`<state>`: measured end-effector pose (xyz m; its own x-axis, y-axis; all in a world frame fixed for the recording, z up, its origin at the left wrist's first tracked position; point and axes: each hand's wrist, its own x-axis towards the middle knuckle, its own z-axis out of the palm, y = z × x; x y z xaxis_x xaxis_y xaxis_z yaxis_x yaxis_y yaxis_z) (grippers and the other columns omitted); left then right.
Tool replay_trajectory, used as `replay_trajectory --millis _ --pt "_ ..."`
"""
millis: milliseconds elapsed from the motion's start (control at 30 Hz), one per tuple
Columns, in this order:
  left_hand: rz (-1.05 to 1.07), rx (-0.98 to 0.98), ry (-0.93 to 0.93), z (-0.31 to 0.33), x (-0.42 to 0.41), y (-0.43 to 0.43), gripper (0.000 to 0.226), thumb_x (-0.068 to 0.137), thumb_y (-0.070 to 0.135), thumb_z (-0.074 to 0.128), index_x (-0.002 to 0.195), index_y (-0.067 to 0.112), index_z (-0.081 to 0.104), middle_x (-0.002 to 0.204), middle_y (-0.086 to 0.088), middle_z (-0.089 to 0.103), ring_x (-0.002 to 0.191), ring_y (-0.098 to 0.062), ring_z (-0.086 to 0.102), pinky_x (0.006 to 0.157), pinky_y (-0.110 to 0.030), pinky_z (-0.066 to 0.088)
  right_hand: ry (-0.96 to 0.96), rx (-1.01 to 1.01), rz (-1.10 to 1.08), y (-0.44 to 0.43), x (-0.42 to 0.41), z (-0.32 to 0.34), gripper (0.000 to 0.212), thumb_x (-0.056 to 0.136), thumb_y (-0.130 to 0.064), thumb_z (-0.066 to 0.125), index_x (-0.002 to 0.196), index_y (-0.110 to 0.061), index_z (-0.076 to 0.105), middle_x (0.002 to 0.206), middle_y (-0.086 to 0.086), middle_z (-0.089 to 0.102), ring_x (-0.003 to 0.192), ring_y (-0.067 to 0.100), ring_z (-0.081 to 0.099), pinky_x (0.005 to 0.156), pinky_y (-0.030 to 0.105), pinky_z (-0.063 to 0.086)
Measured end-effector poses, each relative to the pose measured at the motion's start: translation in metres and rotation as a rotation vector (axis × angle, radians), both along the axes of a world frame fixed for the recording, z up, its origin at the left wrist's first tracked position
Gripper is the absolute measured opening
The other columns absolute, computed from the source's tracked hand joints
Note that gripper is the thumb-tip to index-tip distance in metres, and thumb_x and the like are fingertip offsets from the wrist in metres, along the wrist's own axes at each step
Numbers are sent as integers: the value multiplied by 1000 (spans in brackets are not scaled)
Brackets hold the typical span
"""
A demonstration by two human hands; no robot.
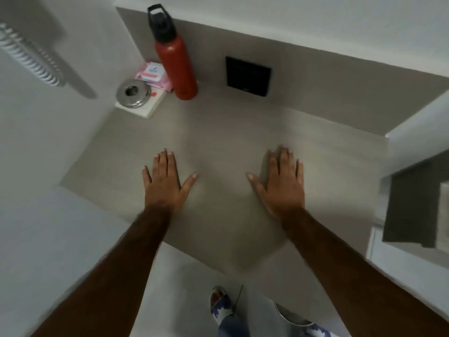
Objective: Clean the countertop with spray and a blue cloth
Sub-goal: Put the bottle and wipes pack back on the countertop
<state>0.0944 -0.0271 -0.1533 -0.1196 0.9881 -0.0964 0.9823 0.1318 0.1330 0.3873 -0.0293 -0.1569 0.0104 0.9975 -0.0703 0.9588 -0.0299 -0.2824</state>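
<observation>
Beige counter (218,132) lies bare under two flat hands: left hand (165,181) at nine o'clock, right hand (281,183) at three, fingers spread wide, holding nothing. Red bottle (175,59) stands at eleven. No spray or blue cloth shows; fetching both looks like the sensible first move.

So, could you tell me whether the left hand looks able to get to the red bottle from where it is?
Probably yes: the left hand lies flat and empty, with bare countertop between it and the red bottle.
</observation>
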Motion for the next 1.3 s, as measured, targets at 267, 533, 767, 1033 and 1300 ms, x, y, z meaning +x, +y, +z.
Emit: replay_trajectory --millis 267,533,767,1033,1300 --pt "77 90 8 -11 -41 35 94 94 78 24 159 10 17 168 -7 17 155 -24 16 122 -61 12 47 22 28 87 -88 4 101 91 -86 26 164 -15 22 174 11 10 161 27 6 131 46 2" --pt "76 74 23 -19 -42 37 97 92 80 20 161 12 13 169 -6 13 157 -22 10 122 -61 9 546 15 -76 202 -177 28 104 83 -68 70 161 -13 29 166 7 35 152 22 34 126 30 24" --pt "64 85 22 -25 -43 38 94 94 78 16 161 13 7 170 -5 6 157 -20 0 123 -60 3 818 154 -208 254 -232 30 100 69 -54 89 149 -18 42 143 1 57 128 17 57 109 30 49" --pt "72 90 38 -21 -41 41 96 92 80 21 161 14 13 170 -5 12 157 -23 8 122 -62 8 796 188 -311 222 -200 30 82 72 -51 87 140 -21 51 132 -1 66 111 13 62 94 25 51" --pt "75 95 40 -20 -39 39 94 92 79 21 159 13 19 168 -7 18 156 -25 13 121 -62 11 758 262 -481 119 -102 22 88 71 -67 81 143 -28 49 129 -7 66 109 9 62 95 28 51"
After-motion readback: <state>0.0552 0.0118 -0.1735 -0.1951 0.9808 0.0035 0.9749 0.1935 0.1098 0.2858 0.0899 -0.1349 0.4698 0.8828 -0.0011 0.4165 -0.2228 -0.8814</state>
